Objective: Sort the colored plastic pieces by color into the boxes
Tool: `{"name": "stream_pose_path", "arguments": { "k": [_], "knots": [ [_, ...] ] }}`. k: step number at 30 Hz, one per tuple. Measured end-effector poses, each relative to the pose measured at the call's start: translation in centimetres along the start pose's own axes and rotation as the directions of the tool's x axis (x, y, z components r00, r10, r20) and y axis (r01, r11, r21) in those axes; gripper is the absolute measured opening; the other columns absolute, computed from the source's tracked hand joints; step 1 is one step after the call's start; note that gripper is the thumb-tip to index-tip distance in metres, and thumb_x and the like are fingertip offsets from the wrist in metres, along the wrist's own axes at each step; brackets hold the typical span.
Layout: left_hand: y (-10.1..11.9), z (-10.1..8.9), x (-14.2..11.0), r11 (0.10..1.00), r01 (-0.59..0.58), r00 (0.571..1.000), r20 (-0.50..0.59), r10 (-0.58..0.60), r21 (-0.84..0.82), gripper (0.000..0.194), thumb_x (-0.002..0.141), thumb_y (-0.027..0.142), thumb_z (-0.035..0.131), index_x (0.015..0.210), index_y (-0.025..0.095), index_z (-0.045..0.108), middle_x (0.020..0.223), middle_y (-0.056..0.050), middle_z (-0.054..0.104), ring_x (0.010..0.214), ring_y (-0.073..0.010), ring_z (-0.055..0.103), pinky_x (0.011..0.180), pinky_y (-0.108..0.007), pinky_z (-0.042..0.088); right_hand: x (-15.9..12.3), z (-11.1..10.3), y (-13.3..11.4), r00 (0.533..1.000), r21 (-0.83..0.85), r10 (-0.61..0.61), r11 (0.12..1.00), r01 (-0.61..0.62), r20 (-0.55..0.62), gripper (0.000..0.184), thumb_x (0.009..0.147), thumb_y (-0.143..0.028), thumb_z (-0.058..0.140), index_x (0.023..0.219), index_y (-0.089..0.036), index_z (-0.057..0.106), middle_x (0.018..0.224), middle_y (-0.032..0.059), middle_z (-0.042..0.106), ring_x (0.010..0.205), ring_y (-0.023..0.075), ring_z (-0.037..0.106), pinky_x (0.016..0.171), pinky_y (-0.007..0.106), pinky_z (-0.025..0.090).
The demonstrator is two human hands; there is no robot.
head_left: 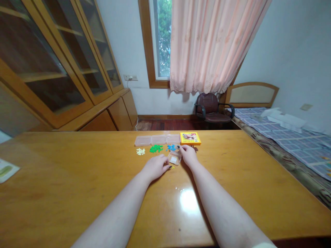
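Observation:
A small clear plastic box point(174, 158) lies opened on the table, with a whitish patch inside it. My right hand point(189, 155) is at its right side, fingers closed together at the raised lid point(174, 147). My left hand point(155, 167) rests left of the box, thumb and fingers apart, the thumb tip beside a few tiny yellow pieces point(173, 167). Blue pieces point(170, 148) lie just behind the box. Further left are a green pile point(156, 148) and a pale cream pile point(140, 151). Brown pieces point(196, 149) show partly behind my right hand.
Three clear plastic trays or lids point(158, 139) stand in a row behind the piles, beside a yellow printed box point(190, 138). The wooden table point(77, 193) ends just beyond them. A white packet point(7, 171) lies at the left edge. A chair point(210, 108) and bed stand beyond.

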State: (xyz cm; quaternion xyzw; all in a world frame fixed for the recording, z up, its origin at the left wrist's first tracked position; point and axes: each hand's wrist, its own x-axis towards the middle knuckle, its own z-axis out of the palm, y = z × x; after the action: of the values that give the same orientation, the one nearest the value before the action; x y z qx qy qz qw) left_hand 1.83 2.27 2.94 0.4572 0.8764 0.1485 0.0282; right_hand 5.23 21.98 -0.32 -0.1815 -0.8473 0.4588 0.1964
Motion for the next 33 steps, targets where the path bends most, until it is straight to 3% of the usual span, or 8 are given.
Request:
{"name": "stream_pose_path", "arguments": {
  "k": [12, 16, 20, 25, 30, 33],
  "knots": [
    [0.45, 0.2, 0.25, 0.999, 0.013, 0.996, 0.084, -0.017, 0.052, 0.014, 0.087, 0.026, 0.046, 0.085, 0.02, 0.058, 0.089, -0.005, 0.062, 0.08, -0.0184, 0.059, 0.069, -0.027, 0.042, -0.12, -0.05, -0.12, 1.0, -0.022, 0.005, 1.0, -0.004, 0.028, 0.029, 0.081, -0.038, 0.048, 0.076, -0.017, 0.067, 0.074, 0.004, 0.068, 0.071, 0.0183, 0.06, 0.064, 0.026, 0.04],
    [0.12, 0.23, 0.35, 1.0, 0.011, 1.0, 0.03, -0.01, -0.002, 0.013, 0.086, 0.026, 0.047, 0.084, 0.02, 0.058, 0.087, -0.004, 0.061, 0.079, -0.0179, 0.058, 0.069, -0.027, 0.043, -0.19, -0.06, -0.21, 1.0, -0.019, -0.008, 1.0, 0.009, 0.027, 0.029, 0.082, -0.037, 0.048, 0.076, -0.016, 0.067, 0.075, 0.0042, 0.068, 0.071, 0.018, 0.059, 0.064, 0.025, 0.04],
    [-0.13, 0.43, 0.57, 0.995, 0.011, 0.995, -0.101, -0.021, -0.094, 0.017, 0.089, 0.025, 0.044, 0.089, 0.019, 0.059, 0.089, -0.004, 0.06, 0.083, -0.0171, 0.057, 0.076, -0.028, 0.044, -0.56, 0.14, -0.7, 0.993, -0.029, -0.073, 0.997, 0.076, 0.089, 0.029, 0.083, -0.035, 0.047, 0.075, -0.016, 0.067, 0.072, 0.004, 0.068, 0.068, 0.0172, 0.058, 0.062, 0.024, 0.039],
    [-0.13, 0.32, 0.67, 0.993, 0.062, 0.985, -0.157, -0.077, -0.1, 0.021, 0.087, 0.025, 0.048, 0.104, 0.021, 0.06, 0.1, -0.005, 0.059, 0.091, -0.0181, 0.057, 0.08, -0.029, 0.044, -0.63, 0.28, -0.86, 0.988, -0.05, -0.105, 0.993, 0.111, 0.113, 0.029, 0.083, -0.034, 0.047, 0.074, -0.015, 0.067, 0.071, 0.0042, 0.067, 0.067, 0.0169, 0.058, 0.061, 0.024, 0.038],
    [-0.4, -0.24, 0.21, 0.998, 0.059, 0.995, -0.08, -0.059, 0.0, 0.012, 0.085, 0.028, 0.052, 0.085, 0.021, 0.062, 0.09, -0.003, 0.06, 0.083, -0.0177, 0.057, 0.074, -0.027, 0.043, -0.1, -0.12, -0.26, 1.0, -0.034, -0.02, 0.999, 0.021, 0.012, 0.029, 0.082, -0.036, 0.047, 0.074, -0.016, 0.066, 0.072, 0.0041, 0.067, 0.069, 0.0174, 0.058, 0.063, 0.025, 0.039],
    [-0.46, -0.35, -0.04, 0.998, 0.052, 0.999, -0.003, -0.052, 0.039, 0.01, 0.081, 0.031, 0.057, 0.08, 0.022, 0.061, 0.087, -0.002, 0.061, 0.08, -0.0175, 0.058, 0.07, -0.027, 0.042, 0.0, -0.22, -0.14, 1.0, -0.028, -0.01, 1.0, 0.01, 0.009, 0.029, 0.082, -0.037, 0.047, 0.074, -0.016, 0.067, 0.073, 0.0041, 0.068, 0.07, 0.0178, 0.059, 0.063, 0.025, 0.039]
  ]
}}
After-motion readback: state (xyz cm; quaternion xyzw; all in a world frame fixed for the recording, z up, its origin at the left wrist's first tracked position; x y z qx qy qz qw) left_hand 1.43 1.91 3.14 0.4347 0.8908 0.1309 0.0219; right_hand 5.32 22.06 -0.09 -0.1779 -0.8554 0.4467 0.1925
